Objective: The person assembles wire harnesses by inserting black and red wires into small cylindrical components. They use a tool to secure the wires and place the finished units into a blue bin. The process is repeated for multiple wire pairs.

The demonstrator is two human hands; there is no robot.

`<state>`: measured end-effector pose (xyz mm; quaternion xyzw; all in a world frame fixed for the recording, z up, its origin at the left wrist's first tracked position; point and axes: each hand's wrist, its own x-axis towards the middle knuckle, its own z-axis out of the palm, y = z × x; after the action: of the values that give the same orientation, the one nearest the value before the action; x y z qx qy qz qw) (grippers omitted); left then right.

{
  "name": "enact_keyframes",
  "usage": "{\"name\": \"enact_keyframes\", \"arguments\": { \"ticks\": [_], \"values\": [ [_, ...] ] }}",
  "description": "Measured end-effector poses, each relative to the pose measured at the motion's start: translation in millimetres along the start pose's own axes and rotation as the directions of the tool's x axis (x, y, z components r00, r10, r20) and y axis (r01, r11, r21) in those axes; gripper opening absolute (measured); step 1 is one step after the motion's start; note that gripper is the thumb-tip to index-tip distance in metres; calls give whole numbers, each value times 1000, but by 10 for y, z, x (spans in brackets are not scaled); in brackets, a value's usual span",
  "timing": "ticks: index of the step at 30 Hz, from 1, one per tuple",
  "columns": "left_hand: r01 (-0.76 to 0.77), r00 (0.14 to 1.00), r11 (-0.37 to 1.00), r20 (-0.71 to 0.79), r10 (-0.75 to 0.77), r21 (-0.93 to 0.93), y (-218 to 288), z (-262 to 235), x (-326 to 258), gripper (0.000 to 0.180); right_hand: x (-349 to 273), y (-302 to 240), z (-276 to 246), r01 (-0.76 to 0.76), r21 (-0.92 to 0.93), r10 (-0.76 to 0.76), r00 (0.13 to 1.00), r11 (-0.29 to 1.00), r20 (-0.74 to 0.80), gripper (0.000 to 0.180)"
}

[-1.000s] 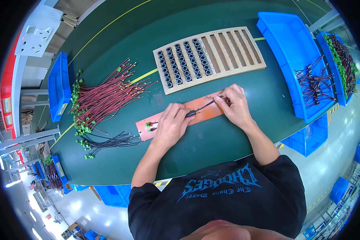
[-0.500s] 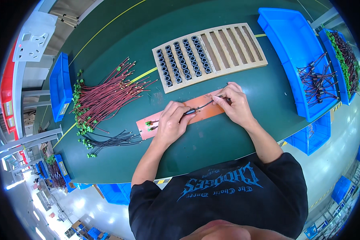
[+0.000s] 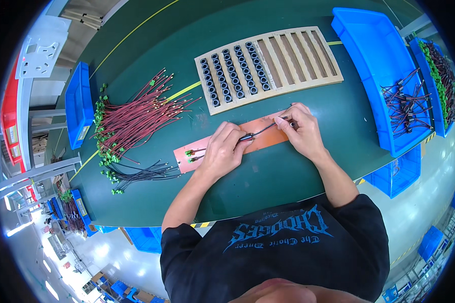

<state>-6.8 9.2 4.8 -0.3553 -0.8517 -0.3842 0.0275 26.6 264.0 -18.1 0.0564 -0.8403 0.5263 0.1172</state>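
Observation:
Over an orange-pink strip board point(image 3: 266, 143), both my hands work on one wire assembly. My left hand point(image 3: 221, 154) pinches a black cylindrical sleeve point(image 3: 245, 137) on the assembly. Wires run out to the left of that hand and end in small green connectors point(image 3: 189, 153) lying on the board. From the sleeve's right side a dark wire point(image 3: 266, 129) stretches to my right hand point(image 3: 303, 132), whose thumb and fingers are closed on its end. A small black round part point(image 3: 291, 124) shows at the right fingers; whether it belongs to the wire, I cannot tell.
Beyond the hands lies a slotted wooden rack point(image 3: 222, 103) partly filled with black ring-shaped parts. Red wires point(image 3: 141, 113) and black wires point(image 3: 144, 174) with green ends are piled left. A blue bin point(image 3: 384, 60) holding wire assemblies stands right, a smaller blue bin point(image 3: 79, 108) far left.
My hands still grip the same assembly, almost in place. The right hand and wire end have shifted slightly right. The whole view has moved a little.

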Motion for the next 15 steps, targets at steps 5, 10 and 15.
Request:
{"name": "enact_keyframes", "arguments": {
  "ticks": [5, 10, 15],
  "values": [
    [-45, 992, 994, 121, 32, 101, 60, -213, 71, 25, 7, -19, 9, 20, -38, -22, 999, 999, -36, 15],
    [-24, 989, 993, 145, 7, 116, 129, -424, 129, 25, 18, 8, -21, 41, -69, -43, 998, 997, -34, 16],
    [90, 971, 986, 231, -55, -143, 43, -279, 550, 23, 34, -2, -21, -1, -75, 0, 1000, 997, -11, 17]
  ]
}}
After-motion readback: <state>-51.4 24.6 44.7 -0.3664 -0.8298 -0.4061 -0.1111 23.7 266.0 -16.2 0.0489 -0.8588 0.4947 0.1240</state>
